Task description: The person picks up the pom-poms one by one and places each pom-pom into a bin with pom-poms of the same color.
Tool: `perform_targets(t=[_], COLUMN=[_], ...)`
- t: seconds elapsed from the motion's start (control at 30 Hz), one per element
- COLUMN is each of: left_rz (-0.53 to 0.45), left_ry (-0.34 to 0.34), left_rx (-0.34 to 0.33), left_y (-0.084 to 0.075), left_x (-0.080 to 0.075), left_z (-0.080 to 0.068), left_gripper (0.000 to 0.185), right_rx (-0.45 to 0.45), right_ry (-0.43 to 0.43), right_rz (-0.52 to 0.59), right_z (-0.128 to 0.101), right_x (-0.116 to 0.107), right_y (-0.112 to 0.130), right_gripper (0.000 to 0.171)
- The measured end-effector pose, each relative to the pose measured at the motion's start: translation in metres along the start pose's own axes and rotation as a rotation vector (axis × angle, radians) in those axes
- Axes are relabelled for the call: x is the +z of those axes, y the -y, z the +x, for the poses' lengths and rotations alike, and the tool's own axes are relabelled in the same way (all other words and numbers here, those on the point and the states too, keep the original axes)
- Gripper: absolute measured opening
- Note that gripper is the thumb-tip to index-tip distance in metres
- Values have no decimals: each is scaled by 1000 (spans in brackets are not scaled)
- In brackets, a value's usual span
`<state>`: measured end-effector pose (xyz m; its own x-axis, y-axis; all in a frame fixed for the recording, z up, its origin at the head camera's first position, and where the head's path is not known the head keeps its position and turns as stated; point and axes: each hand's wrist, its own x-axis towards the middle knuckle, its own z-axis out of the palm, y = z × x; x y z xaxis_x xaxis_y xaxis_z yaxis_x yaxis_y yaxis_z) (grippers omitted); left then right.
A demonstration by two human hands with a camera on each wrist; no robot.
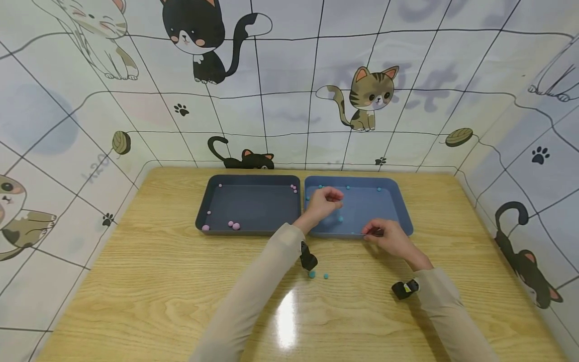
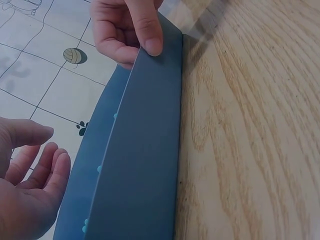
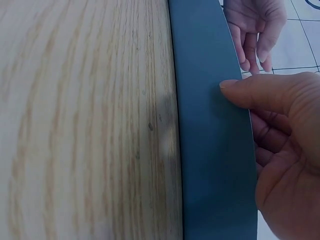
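A blue tray (image 1: 371,203) holds several small teal balls (image 1: 341,218) scattered across its floor. My right hand (image 1: 388,237) grips its near wall toward the right; in the right wrist view the thumb (image 3: 260,92) presses the outer face while the fingers curl behind the rim. Over the tray's left part hovers my left hand (image 1: 322,205), palm turned inward. The left wrist view shows a gap between that hand's (image 2: 32,180) thumb and loosely bent fingers, with nothing held there. Two teal balls (image 1: 312,274) lie on the wood in front of the tray.
Left of the blue tray, almost touching it, stands a dark tray (image 1: 258,206) with several pink balls (image 1: 236,227) of different sizes. Both rest toward the back of a wooden table (image 1: 181,286). A cat-print sheet (image 1: 289,115) rises behind and at the sides.
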<state>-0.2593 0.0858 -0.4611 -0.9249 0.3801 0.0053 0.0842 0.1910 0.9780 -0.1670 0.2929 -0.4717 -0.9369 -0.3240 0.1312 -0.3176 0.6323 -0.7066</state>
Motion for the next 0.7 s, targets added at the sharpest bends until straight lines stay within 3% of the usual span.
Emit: perform_targets(t=[0.33,0.7], left_rz=[24,2], left_ry=[17,85], left_rx=[25,89], left_y=[-10,-21], left_x=[-6,-19], left_z=[-10,-41], left_gripper=[16,14], right_rx=[12,4], right_ry=[0,-2], right_rz=[3,-2], right_z=[0,0], right_x=[0,-1], right_y=[2,3], right_gripper=[9,7])
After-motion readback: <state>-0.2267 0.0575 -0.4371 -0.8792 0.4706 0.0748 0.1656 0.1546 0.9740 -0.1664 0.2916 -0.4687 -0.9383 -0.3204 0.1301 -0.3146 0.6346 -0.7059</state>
